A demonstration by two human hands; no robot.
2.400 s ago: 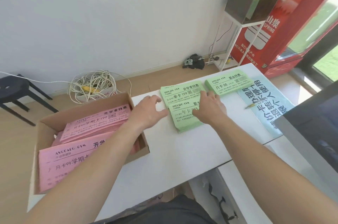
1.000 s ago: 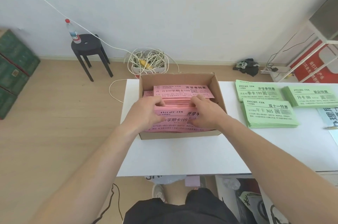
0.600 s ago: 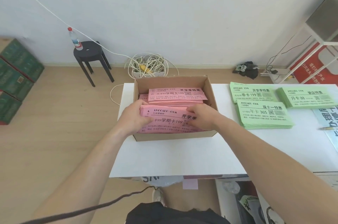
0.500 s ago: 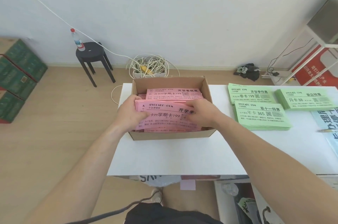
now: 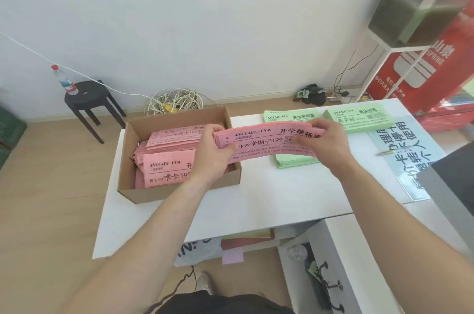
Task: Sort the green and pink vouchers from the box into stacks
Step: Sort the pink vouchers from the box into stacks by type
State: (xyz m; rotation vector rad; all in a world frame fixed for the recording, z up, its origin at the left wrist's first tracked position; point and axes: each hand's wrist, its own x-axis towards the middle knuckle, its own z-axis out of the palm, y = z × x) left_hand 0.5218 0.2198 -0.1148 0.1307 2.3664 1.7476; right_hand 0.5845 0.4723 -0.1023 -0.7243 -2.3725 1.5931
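Observation:
A thick bundle of pink vouchers (image 5: pixel 266 140) hangs in the air over the box's right wall and the white table (image 5: pixel 269 195). My left hand (image 5: pixel 210 153) grips its left end and my right hand (image 5: pixel 329 145) grips its right end. The cardboard box (image 5: pixel 179 191) at the table's left holds more pink vouchers (image 5: pixel 164 164). Three green voucher stacks lie to the right: one at the back (image 5: pixel 292 116), one at the far right (image 5: pixel 364 118), and one (image 5: pixel 295 161) partly hidden under the pink bundle.
A blue printed sheet (image 5: pixel 410 157) and a grey device corner (image 5: pixel 451 185) occupy the table's right side. On the floor behind stand a black stool (image 5: pixel 89 100) with a bottle, a coil of white cable (image 5: pixel 177 103) and a white rack (image 5: pixel 379 62).
Both hands took hold of a pink bundle inside the box, lifted it out and carried it rightward towards the green stacks.

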